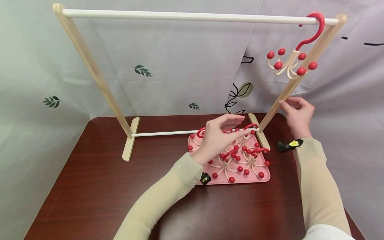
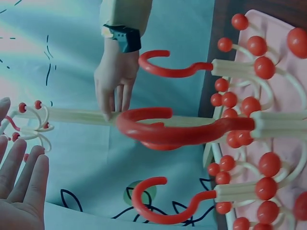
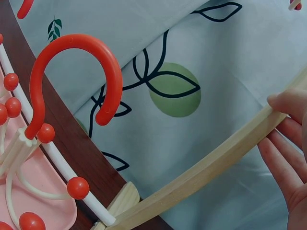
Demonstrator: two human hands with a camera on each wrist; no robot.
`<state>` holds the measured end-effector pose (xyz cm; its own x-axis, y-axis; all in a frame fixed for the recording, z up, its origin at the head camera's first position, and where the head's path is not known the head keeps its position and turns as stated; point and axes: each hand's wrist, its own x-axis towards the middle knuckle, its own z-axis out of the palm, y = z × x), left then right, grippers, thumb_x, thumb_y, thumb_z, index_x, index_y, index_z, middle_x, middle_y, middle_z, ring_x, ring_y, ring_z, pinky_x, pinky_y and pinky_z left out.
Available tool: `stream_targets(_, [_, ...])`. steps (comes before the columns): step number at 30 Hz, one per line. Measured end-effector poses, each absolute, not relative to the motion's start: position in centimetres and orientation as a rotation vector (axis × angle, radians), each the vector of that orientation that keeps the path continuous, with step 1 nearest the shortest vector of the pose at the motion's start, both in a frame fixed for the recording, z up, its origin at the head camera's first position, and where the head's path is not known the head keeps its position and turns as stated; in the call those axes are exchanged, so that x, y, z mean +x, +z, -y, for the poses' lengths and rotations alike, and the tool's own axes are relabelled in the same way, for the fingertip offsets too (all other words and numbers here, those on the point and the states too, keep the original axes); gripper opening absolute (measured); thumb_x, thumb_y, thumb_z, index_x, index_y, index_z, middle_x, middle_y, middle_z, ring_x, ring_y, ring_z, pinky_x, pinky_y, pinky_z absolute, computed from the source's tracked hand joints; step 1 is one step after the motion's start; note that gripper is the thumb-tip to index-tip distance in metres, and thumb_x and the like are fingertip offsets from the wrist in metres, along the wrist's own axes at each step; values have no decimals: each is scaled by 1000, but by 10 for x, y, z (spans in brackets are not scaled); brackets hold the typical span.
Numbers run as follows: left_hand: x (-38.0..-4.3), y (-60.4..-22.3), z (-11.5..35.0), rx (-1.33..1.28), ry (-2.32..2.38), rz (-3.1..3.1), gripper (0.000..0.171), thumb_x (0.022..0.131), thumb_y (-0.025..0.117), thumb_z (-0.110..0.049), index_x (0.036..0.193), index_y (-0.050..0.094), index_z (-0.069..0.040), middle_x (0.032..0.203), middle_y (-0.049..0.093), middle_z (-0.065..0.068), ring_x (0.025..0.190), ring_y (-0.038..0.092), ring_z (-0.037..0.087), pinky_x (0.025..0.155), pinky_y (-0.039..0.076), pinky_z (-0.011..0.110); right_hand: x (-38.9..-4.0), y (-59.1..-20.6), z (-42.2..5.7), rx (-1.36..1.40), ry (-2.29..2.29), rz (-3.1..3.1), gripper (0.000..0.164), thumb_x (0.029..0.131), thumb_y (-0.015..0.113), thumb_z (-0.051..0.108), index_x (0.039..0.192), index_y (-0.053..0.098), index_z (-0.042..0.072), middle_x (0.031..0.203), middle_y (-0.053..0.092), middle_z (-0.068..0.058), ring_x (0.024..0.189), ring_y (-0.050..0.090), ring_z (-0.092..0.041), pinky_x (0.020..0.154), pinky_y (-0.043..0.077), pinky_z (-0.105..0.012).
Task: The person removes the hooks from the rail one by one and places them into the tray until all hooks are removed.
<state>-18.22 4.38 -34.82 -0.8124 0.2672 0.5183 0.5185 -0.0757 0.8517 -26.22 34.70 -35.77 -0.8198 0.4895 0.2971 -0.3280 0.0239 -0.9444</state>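
Note:
My right hand (image 1: 299, 116) pinches the right wooden post (image 1: 274, 107) of a rack partway up, thumb on one side and fingers on the other. Over a pink tray (image 1: 207, 180) my left hand (image 1: 216, 135) hovers, thumb and fingers extended and apart, holding nothing. Several multi-arm hangers with red hooks (image 2: 187, 132) and red ball tips lie on the tray, partly hidden by the left hand in the head view. One similar hanger (image 1: 290, 63) hangs from the rack's white top rail (image 1: 192, 16), near its right end.
The rack's left post (image 1: 96, 71) stands on a wooden foot (image 1: 130, 140). A thin white lower bar (image 1: 165, 133) joins the two sides behind the tray. All of it stands on a dark red-brown table (image 1: 99, 186), with patterned cloth (image 1: 180, 66) hanging behind.

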Motion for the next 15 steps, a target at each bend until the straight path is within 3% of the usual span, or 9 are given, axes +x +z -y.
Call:
stream_targets(4, [-184,-334,-46,-874,-1960,1983,42,82,86,-5,121,71,-4,117,73,7,107,69,13,96,53,28,-263,-357,-347,-156,1858,1732,24,77,87,0,98,75,-2,85,75,-3,80,72,-12,70,59,-20])
stream_targets(9, [-186,-316,-48,-887,-1941,1968,42,82,86,-7,121,71,-6,116,73,3,104,66,0,95,53,25,-262,-357,-347,-157,1864,1728,23,78,87,-1,97,75,-2,85,75,-3,80,72,-12,70,59,-20])
stream_targets(15, [-185,-296,-50,-928,-1964,1931,42,83,85,-3,121,70,-3,117,73,7,105,66,1,96,53,29,-261,-356,-346,-171,1850,1748,23,78,87,0,97,75,-1,85,75,-2,80,72,-12,70,58,-18])
